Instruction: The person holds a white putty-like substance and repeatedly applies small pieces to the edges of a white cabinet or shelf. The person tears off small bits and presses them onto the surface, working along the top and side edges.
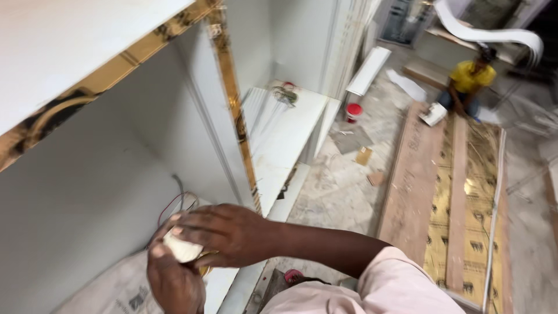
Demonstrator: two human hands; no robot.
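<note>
Both hands are gripping a small white fitting inside a cabinet.

The right hand (224,232) and left hand (171,279) are clenching their fingers around the white fitting (181,249); keeping the red wires (171,206) slack seems wise.

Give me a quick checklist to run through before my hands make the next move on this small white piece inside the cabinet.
1. Grip: right hand and left hand both close on the small white piece: ok.
2. Wires behind the piece, free of the fingers: cannot tell.
3. View of the piece: mostly covered by fingers: not ok.
4. Sack under the hands, lying flat: ok.
5. Person in the yellow shirt far off on the floor: ok.
</note>
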